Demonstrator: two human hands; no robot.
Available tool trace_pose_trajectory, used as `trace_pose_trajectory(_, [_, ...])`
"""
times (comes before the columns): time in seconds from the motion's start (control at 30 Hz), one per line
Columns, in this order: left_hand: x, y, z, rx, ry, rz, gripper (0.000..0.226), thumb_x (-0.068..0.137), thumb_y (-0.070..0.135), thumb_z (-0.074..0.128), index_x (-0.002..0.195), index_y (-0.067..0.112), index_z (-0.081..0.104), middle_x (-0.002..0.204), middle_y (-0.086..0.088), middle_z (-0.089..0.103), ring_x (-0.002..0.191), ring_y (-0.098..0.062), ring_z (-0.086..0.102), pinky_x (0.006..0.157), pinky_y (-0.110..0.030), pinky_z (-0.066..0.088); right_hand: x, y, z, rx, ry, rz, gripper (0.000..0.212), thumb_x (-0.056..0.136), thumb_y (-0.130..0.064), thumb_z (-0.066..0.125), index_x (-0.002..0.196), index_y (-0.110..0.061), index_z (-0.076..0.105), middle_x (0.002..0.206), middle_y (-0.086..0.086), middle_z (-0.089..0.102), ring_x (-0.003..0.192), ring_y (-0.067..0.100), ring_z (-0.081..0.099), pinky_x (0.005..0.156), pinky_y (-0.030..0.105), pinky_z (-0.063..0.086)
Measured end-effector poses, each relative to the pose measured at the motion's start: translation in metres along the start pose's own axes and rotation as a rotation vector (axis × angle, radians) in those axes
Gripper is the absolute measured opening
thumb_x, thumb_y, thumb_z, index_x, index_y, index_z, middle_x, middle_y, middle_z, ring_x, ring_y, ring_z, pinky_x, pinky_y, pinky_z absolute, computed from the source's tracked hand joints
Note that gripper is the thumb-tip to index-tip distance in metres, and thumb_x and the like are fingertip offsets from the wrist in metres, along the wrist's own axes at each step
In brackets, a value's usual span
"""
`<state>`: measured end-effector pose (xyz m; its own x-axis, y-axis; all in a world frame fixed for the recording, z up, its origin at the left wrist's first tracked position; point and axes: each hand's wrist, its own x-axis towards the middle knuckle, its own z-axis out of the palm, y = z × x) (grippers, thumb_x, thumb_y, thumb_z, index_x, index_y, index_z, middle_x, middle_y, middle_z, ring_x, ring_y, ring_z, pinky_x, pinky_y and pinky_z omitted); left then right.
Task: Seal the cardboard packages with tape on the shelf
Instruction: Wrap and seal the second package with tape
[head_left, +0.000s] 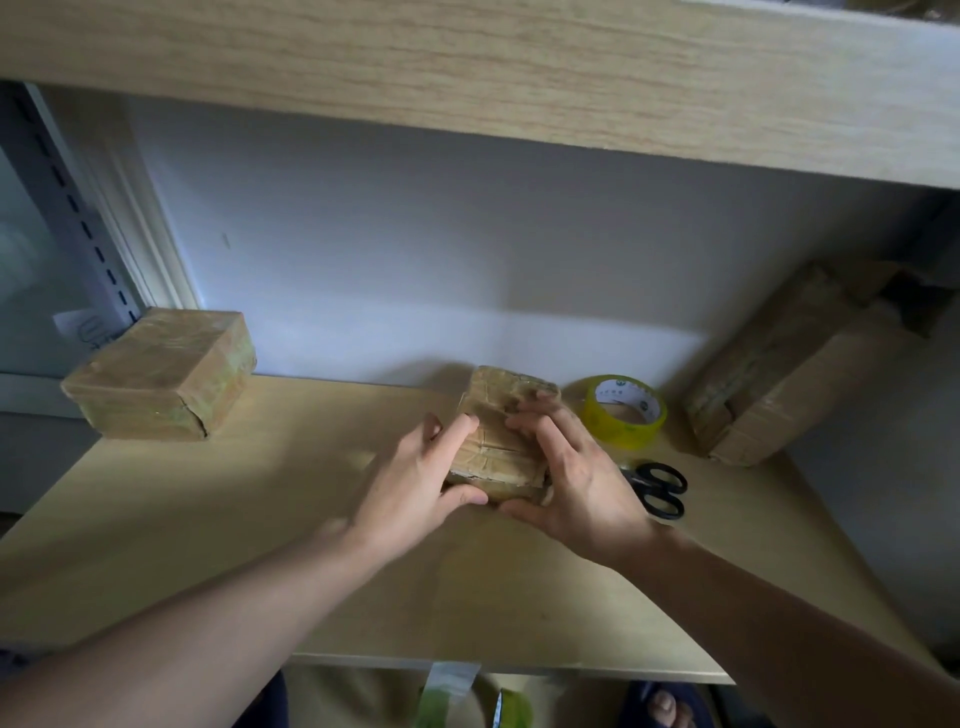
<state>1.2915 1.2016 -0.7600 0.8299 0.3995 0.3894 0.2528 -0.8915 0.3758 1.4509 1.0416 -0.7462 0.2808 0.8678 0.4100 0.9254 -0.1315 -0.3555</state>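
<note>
A small taped cardboard package (498, 431) stands on the wooden shelf (260, 519) near the back wall. My left hand (415, 478) grips its left side, fingers over the top and thumb under the near edge. My right hand (571, 473) grips its right side the same way, fingers curled across the top. A yellow-tinted roll of clear tape (623, 410) lies flat just right of the package. Black-handled scissors (660, 488) lie beside my right hand.
A taped cardboard box (161, 374) sits at the shelf's back left corner. A long cardboard box (795, 364) leans at the back right. An upper shelf board (467, 78) hangs overhead. The white wall is close behind.
</note>
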Motion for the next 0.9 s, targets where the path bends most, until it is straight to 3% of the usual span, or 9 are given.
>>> trace_pose_trajectory(0.13, [-0.003, 0.002, 0.002, -0.113, 0.002, -0.044, 0.077, 0.077, 0.038, 0.087, 0.136, 0.036, 0.038, 0.113, -0.002, 0.054, 0.104, -0.026, 0.061, 0.082, -0.036, 0.052, 0.000, -0.001, -0.001, 0.002, -0.033, -0.009, 0.083, 0.074, -0.041, 0.085, 0.144, -0.016, 0.047, 0.158, 0.002, 0.036, 0.158, 0.016, 0.010, 0.125, 0.031, 0.023])
trace_pose_trajectory(0.2, [-0.004, -0.005, -0.003, -0.233, -0.043, -0.060, 0.076, 0.075, 0.046, 0.086, 0.138, 0.038, 0.045, 0.114, 0.004, 0.051, 0.105, -0.019, 0.059, 0.086, -0.029, 0.047, -0.003, -0.002, -0.004, 0.059, -0.078, 0.034, 0.087, 0.078, -0.050, 0.082, 0.150, -0.022, 0.040, 0.166, -0.001, 0.021, 0.158, 0.011, 0.004, 0.125, 0.030, 0.022])
trace_pose_trajectory(0.3, [-0.005, -0.013, -0.009, -0.456, -0.071, -0.095, 0.061, 0.078, 0.071, 0.065, 0.132, 0.049, 0.050, 0.110, 0.007, 0.052, 0.096, -0.009, 0.060, 0.087, -0.026, 0.051, -0.008, -0.011, -0.009, 0.224, -0.077, 0.169, 0.078, 0.090, -0.065, 0.061, 0.154, -0.036, 0.027, 0.170, -0.014, -0.004, 0.152, -0.003, 0.011, 0.117, 0.023, 0.026])
trace_pose_trajectory(0.47, [0.001, -0.018, -0.005, -0.550, -0.057, -0.082, 0.041, 0.083, 0.061, 0.064, 0.122, 0.050, 0.059, 0.106, 0.000, 0.056, 0.088, -0.016, 0.062, 0.075, -0.028, 0.055, -0.007, -0.009, -0.010, 0.213, -0.144, 0.201, 0.071, 0.098, -0.061, 0.042, 0.161, -0.036, 0.020, 0.167, -0.024, -0.016, 0.140, -0.023, 0.004, 0.110, 0.022, 0.028])
trace_pose_trajectory(0.53, [0.002, -0.022, -0.005, -0.600, -0.065, -0.080, 0.038, 0.084, 0.058, 0.065, 0.121, 0.050, 0.061, 0.106, -0.005, 0.059, 0.089, -0.019, 0.065, 0.076, -0.037, 0.058, -0.008, -0.005, -0.010, 0.235, -0.151, 0.173, 0.064, 0.103, -0.056, 0.036, 0.161, -0.037, 0.018, 0.167, -0.026, -0.017, 0.139, -0.028, -0.001, 0.113, 0.025, 0.028])
trace_pose_trajectory(0.63, [0.003, -0.026, -0.007, -0.664, -0.116, -0.108, 0.037, 0.086, 0.055, 0.065, 0.123, 0.048, 0.063, 0.109, -0.008, 0.061, 0.093, -0.024, 0.067, 0.082, -0.050, 0.059, -0.009, -0.002, -0.010, 0.343, -0.137, 0.188, 0.055, 0.106, -0.047, 0.038, 0.159, -0.042, 0.024, 0.167, -0.029, -0.012, 0.143, -0.025, 0.002, 0.113, 0.012, 0.021])
trace_pose_trajectory(0.7, [0.002, -0.025, -0.011, -0.678, -0.153, -0.100, 0.039, 0.087, 0.053, 0.066, 0.125, 0.047, 0.063, 0.110, -0.009, 0.063, 0.094, -0.022, 0.067, 0.084, -0.046, 0.060, -0.007, 0.002, -0.015, 0.432, -0.162, 0.244, 0.053, 0.105, -0.044, 0.049, 0.155, -0.050, 0.032, 0.167, -0.029, -0.004, 0.148, -0.018, 0.004, 0.112, 0.004, 0.015])
trace_pose_trajectory(0.83, [0.002, -0.024, -0.025, -0.699, -0.253, -0.061, 0.043, 0.092, 0.023, 0.076, 0.132, 0.028, 0.061, 0.114, -0.004, 0.066, 0.080, -0.004, 0.068, 0.072, -0.013, 0.051, -0.006, 0.012, -0.027, 0.821, -0.235, 0.339, 0.065, 0.094, -0.028, 0.068, 0.154, -0.035, 0.043, 0.159, -0.014, 0.041, 0.143, 0.008, 0.045, 0.119, 0.030, 0.036])
trace_pose_trajectory(0.9, [0.002, -0.026, -0.032, -0.689, -0.309, -0.044, 0.049, 0.091, 0.015, 0.076, 0.136, 0.027, 0.059, 0.130, 0.000, 0.064, 0.076, -0.005, 0.070, 0.074, -0.019, 0.056, -0.004, 0.013, -0.033, 0.894, -0.277, 0.368, 0.068, 0.089, -0.023, 0.068, 0.153, -0.031, 0.044, 0.154, -0.014, 0.049, 0.136, 0.006, 0.053, 0.113, 0.029, 0.044])
